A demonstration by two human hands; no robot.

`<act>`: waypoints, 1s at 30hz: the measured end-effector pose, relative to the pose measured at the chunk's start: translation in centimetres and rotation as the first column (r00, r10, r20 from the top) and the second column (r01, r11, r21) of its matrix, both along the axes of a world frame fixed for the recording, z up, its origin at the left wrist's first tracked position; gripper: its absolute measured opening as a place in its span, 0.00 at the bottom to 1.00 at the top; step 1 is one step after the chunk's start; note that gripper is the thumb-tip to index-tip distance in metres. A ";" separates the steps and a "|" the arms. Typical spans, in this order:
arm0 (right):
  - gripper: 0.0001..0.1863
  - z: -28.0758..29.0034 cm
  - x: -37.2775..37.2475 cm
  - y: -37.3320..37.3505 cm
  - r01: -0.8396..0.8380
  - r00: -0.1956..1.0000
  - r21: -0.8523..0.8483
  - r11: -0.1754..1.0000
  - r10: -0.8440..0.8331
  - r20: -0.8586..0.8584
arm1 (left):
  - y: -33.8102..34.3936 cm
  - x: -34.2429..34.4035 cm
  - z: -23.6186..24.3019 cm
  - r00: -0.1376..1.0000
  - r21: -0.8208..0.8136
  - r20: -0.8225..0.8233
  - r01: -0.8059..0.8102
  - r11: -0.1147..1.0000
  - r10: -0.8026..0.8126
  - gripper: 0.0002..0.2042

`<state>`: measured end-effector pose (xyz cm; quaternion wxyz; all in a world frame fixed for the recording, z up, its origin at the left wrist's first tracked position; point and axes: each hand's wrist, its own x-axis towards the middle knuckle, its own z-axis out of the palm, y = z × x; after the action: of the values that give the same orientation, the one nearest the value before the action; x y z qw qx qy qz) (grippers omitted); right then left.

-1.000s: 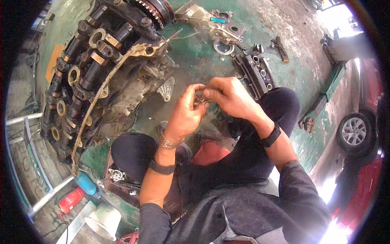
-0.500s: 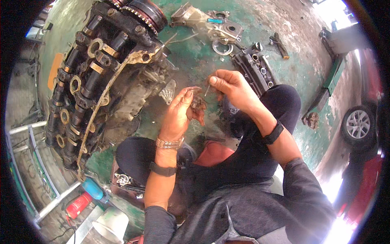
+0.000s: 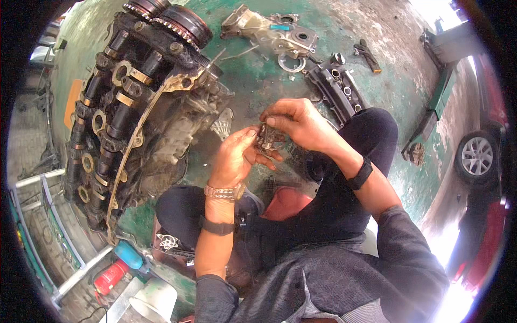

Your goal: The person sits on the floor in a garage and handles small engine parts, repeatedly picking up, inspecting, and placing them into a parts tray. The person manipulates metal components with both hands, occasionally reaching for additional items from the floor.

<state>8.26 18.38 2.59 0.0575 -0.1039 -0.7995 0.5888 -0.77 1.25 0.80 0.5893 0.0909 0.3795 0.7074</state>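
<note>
Small grimy metal part [image 3: 265, 141] pinched between left hand [image 3: 232, 159] and right hand [image 3: 301, 126], fingers of both clamped on it, up over the lap. Greasy, so could easily slip down onto the green floor [image 3: 258, 86]. Engine block [image 3: 134, 113] crowding the left; more open room off right toward the valve cover [image 3: 338, 89].

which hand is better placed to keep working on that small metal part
Right, probably. The right hand comes over the small dark metal part with fingertips pinching its top, free to turn it, while the left hand cups it from below as support.
</note>
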 end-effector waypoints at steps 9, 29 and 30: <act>0.08 0.7 0.1 0.3 0.083 0.994 -0.042 0.996 -0.086 -0.073 | 0.3 -0.2 -0.4 0.995 -0.027 -0.011 -0.101 0.994 0.101 0.11; 0.12 0.1 -0.1 -1.1 0.195 0.979 0.131 0.972 -0.200 0.027 | 0.5 0.6 -0.2 0.949 0.027 -0.207 -0.239 0.971 0.239 0.09; 0.10 0.2 0.0 -1.0 0.210 0.976 0.157 0.965 -0.215 0.019 | 0.5 0.5 -0.2 0.934 0.036 -0.218 -0.283 0.958 0.284 0.09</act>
<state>8.29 17.35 2.81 0.1138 -0.1948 -0.8279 0.5135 -0.29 1.74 0.55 0.4349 0.1145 0.4505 0.7712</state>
